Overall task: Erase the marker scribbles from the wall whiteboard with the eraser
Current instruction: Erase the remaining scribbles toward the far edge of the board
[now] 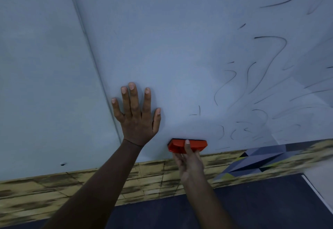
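No brand or label can be read on the eraser [187, 145], and the marker scribbles [266, 77] are loose black curves that spell nothing. The right hand [189, 160] grips the orange eraser from below, thumb across its back, pressing it against the whiteboard [180, 39] near the board's bottom edge; its long axis lies level, left to right. The scribbles spread above and to the right of the grip. Left of it, the left hand [137, 117] lies flat on the board, fingers spread and pointing up
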Available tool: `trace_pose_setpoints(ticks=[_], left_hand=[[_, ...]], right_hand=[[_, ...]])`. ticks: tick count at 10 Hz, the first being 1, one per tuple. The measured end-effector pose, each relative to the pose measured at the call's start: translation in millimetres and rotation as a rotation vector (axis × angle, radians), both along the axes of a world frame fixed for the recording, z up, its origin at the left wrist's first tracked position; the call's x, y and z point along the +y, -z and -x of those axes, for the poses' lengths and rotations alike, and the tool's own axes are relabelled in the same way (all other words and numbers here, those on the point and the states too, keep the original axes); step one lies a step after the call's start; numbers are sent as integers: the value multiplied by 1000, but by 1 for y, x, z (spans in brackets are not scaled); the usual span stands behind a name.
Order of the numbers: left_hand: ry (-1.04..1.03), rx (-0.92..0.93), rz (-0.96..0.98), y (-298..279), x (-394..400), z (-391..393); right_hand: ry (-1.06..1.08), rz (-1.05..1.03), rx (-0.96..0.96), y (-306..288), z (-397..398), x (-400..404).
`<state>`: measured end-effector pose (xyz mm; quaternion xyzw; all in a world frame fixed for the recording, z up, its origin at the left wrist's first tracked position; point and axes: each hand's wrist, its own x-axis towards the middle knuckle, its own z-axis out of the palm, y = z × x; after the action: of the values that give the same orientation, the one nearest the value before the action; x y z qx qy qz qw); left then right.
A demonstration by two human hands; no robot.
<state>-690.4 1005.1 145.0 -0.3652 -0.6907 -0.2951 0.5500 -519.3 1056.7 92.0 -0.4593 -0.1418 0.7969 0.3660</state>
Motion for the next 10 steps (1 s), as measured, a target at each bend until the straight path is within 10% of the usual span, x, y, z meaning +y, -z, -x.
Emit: trace_pose_setpoints(ticks=[10], left_hand=[[23,40,51,9,-3,2]], right_hand=[[241,-301,-158,39,-43,59]])
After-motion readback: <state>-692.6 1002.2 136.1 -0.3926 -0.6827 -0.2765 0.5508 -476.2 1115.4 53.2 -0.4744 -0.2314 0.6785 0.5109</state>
